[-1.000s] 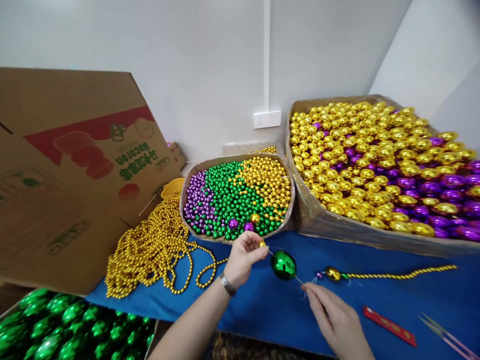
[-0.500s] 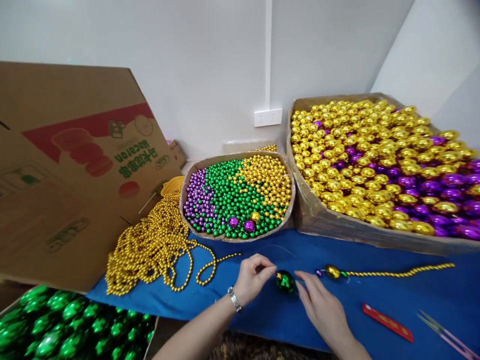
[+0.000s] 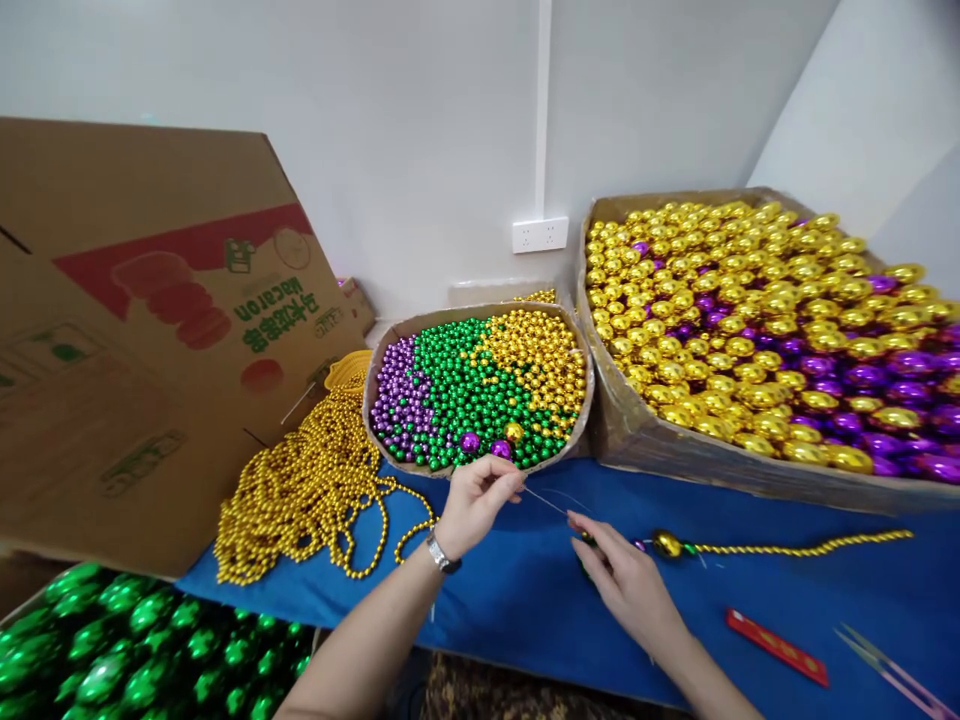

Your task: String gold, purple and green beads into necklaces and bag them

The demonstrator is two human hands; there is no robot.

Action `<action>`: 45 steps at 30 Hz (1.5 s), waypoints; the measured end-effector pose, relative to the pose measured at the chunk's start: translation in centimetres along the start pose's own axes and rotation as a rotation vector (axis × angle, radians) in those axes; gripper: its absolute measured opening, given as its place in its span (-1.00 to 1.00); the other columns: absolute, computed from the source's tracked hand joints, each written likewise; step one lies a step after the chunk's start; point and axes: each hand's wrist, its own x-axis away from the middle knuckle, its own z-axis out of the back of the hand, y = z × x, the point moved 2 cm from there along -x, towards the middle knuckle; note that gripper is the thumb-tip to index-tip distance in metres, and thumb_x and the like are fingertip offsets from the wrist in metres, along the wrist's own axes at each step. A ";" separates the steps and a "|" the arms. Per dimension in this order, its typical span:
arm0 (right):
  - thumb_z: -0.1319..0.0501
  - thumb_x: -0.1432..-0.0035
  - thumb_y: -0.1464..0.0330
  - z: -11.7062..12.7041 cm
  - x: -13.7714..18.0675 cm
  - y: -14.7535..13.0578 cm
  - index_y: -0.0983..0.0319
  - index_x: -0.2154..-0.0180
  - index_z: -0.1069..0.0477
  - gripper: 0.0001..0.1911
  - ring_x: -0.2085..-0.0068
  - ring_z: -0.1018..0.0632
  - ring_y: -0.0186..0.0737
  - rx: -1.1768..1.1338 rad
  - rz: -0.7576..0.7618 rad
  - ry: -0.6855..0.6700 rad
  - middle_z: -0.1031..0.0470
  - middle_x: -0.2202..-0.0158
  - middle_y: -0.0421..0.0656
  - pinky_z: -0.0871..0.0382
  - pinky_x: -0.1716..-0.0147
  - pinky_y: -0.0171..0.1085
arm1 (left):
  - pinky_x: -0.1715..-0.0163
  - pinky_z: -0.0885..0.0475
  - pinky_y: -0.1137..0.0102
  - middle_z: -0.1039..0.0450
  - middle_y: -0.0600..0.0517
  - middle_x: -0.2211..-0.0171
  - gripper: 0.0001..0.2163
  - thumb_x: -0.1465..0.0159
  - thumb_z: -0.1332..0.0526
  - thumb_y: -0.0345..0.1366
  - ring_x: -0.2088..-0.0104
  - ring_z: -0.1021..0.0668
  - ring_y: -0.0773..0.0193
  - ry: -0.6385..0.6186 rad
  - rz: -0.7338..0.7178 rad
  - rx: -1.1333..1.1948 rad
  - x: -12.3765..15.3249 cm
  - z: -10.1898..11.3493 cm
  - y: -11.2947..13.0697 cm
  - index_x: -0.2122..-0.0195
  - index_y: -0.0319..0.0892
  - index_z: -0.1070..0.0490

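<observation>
My left hand [image 3: 480, 500], a metal watch [image 3: 441, 552] on its wrist, pinches a thin string [image 3: 546, 500] in front of the box of small beads. The string runs taut down to my right hand [image 3: 619, 575], whose fingers close on a large green bead [image 3: 586, 538], mostly hidden behind them. Just right of those fingertips, a small purple bead, a big gold bead [image 3: 666, 543] and a small green bead lie in line with a gold bead strand [image 3: 810, 550] on the blue cloth.
A cardboard box [image 3: 365, 400] holds small purple, green and gold beads. Right of it stands a larger box [image 3: 637, 425] of gold and purple beads. Gold bead chains [image 3: 300, 500] are heaped left. A red cutter [image 3: 777, 648] and tweezers [image 3: 892, 668] lie at right. Green beads [image 3: 105, 670] fill a lower box.
My left hand has moved up and left, drawing the string out from my right hand. The green bead, plainly visible between the hands before, is now mostly covered by my right fingers.
</observation>
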 end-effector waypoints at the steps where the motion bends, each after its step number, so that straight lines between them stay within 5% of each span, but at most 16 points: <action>1: 0.01 -0.29 0.27 0.1 -0.1 -0.1 0.20 -0.03 -0.29 -0.67 0.37 -0.58 -0.30 -0.049 -0.058 0.005 -0.53 0.14 -0.07 -0.48 0.33 -0.34 | 0.46 -0.45 0.45 -0.47 0.01 0.45 -0.81 -0.19 -0.22 -0.20 0.48 -0.51 0.35 -0.002 0.002 0.019 -0.1 -0.2 0.1 0.40 -0.25 -0.44; 6: 0.00 -0.27 0.22 0.4 -0.6 -0.6 0.23 -0.14 -0.15 -0.55 0.50 -0.51 -0.37 -0.192 -0.227 0.099 -0.49 0.12 -0.05 -0.46 0.40 -0.33 | 0.46 -0.46 0.44 -0.46 0.01 0.46 -0.79 -0.20 -0.21 -0.18 0.49 -0.51 0.35 -0.002 -0.006 0.013 0.0 -1.4 0.2 0.42 -0.25 -0.43; 9: 0.00 -0.28 0.24 0.3 -0.8 -1.0 0.20 0.01 -0.33 -0.68 0.45 -0.53 -0.36 -0.260 -0.172 0.019 -0.51 0.22 -0.11 -0.44 0.40 -0.37 | 0.45 -0.47 0.41 -0.48 -0.01 0.42 -0.78 -0.22 -0.18 -0.17 0.48 -0.52 0.33 -0.025 -0.051 -0.062 -0.1 -1.5 0.2 0.39 -0.23 -0.44; 14: 0.01 -0.28 0.22 1.4 -0.6 -0.8 0.21 0.21 -0.40 -0.71 0.45 -0.55 -0.30 -0.239 -0.208 0.037 -0.51 0.37 -0.15 -0.43 0.40 -0.33 | -0.03 -0.31 0.06 -0.45 -0.12 0.07 -0.72 -0.22 -0.18 -0.20 -0.03 -0.39 0.01 -0.060 -0.388 -0.718 -1.8 -0.1 0.1 0.07 -0.16 -0.41; 19: 0.02 -0.28 0.21 2.1 0.1 -0.7 0.21 0.21 -0.39 -0.71 0.44 -0.57 -0.28 -0.232 -0.251 0.051 -0.52 0.37 -0.15 -0.44 0.44 -0.35 | -0.07 -0.17 -0.13 -0.44 -0.17 0.09 -0.66 -0.19 -0.20 -0.37 -0.19 -0.20 -0.16 -0.044 -0.421 -1.195 -3.4 0.8 -2.1 -0.02 -0.16 -0.34; 23: -0.01 -0.27 0.22 2.0 0.5 -1.3 0.20 0.22 -0.39 -0.74 0.44 -0.56 -0.30 -0.207 -0.201 0.058 -0.50 0.32 -0.13 -0.44 0.43 -0.36 | -0.05 -0.27 0.00 -0.42 -0.12 0.13 -0.73 -0.18 -0.22 -0.35 -0.06 -0.36 -0.04 -0.025 -0.372 -0.894 -3.2 1.0 -2.2 0.07 -0.14 -0.39; 27: -0.02 -0.27 0.26 2.2 0.6 -2.1 0.19 0.26 -0.41 -0.77 0.39 -0.55 -0.29 -0.134 -0.075 0.123 -0.48 0.32 -0.12 -0.43 0.39 -0.36 | 0.23 -0.48 0.22 -0.42 -0.05 0.21 -0.69 -0.15 -0.26 -0.23 0.23 -0.51 0.18 0.052 -0.010 -0.088 -1.8 1.2 -1.5 0.08 -0.14 -0.37; 31: -0.04 -0.26 0.29 2.4 0.5 -2.8 0.19 0.25 -0.41 -0.80 0.40 -0.53 -0.30 -0.081 -0.008 0.167 -0.47 0.37 -0.15 -0.42 0.37 -0.36 | 0.27 -0.48 0.34 -0.43 -0.02 0.23 -0.66 -0.09 -0.33 -0.23 0.27 -0.52 0.27 0.059 0.248 0.462 -0.3 0.7 -1.2 0.10 -0.17 -0.41; 45: -0.04 -0.26 0.32 2.6 0.7 -3.4 0.17 0.23 -0.39 -0.83 0.36 -0.52 -0.27 -0.052 0.014 0.158 -0.47 0.34 -0.13 -0.40 0.37 -0.33 | 0.28 -0.49 0.40 -0.48 -0.02 0.29 -0.72 -0.11 -0.33 -0.27 0.31 -0.49 0.36 0.112 0.244 0.550 0.5 0.6 -1.4 0.15 -0.18 -0.50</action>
